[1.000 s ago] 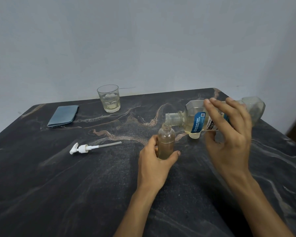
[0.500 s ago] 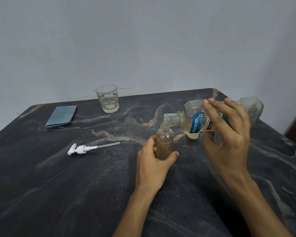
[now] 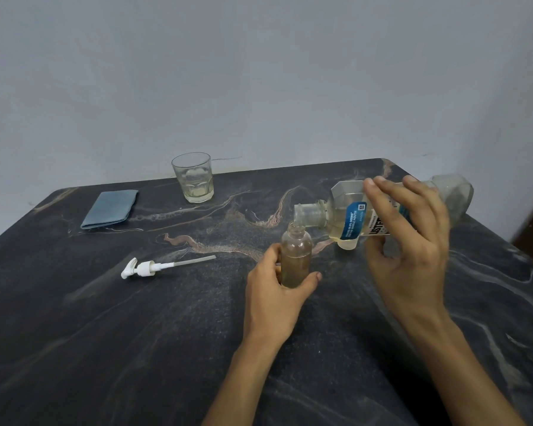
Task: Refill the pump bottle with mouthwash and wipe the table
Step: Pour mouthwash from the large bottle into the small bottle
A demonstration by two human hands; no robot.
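Left hand (image 3: 274, 299) has its grip wrapped round the small bottle (image 3: 296, 256), thumb on one side and fingers on the other, pinning it upright on the table (image 3: 105, 348). Right hand (image 3: 410, 253) clamps the big mouthwash jug (image 3: 348, 219), tipped nearly flat, its wide neck sitting just over the bottle's mouth. By the look of it we're mid-pour: the bottle shows amber liquid up towards its shoulder, so the fill seems close to done. Left to do, I'd say: refit the pump and wipe down. The pump (image 3: 142, 268), white plastic with a pale dip tube, lies left of the bottle. Further left and back sits the folded blue cloth (image 3: 110, 209), soft-looking; behind the bottle, a faceted glass (image 3: 193, 176) with a little pale liquid. The table is dark veined stone, matte.
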